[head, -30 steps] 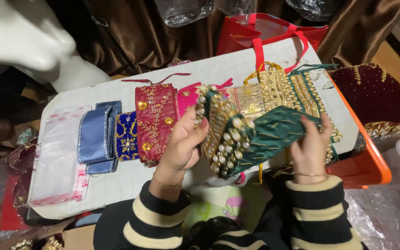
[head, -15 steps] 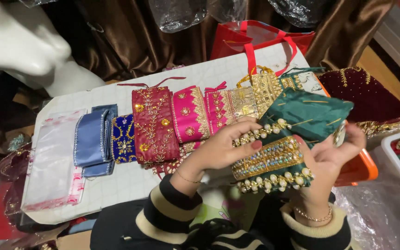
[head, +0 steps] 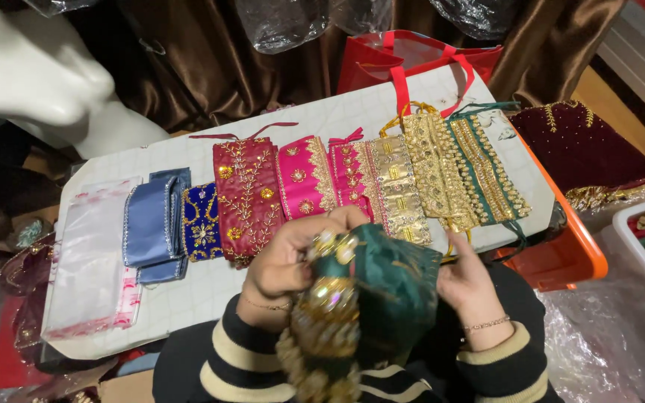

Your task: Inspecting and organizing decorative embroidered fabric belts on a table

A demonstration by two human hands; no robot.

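Two hands, one piece: in the head view both hands meet on a dark green embroidered pouch (head: 390,287) held low, near the body, in front of the white table (head: 188,298).
Left hand (head: 281,265): fingers curled shut over the pouch's top edge, beside the beaded gold trim (head: 326,321).
Right hand (head: 468,280): closed on the pouch's right side, fingertips tucked into the cloth (the thumb is hidden).
Where the pouch sits in the grip: between the two palms, the green cloth bunched up, the trim hanging below the left hand.
Handling, as a judgement: soft and limp cloth, weighted by the beads; the beadwork looks snag-prone, so the plain green cloth seems the safer hold.
Behind it: a row of embroidered pieces (head: 352,183) lies overlapping across the table, from blue to maroon, pink, gold and green.
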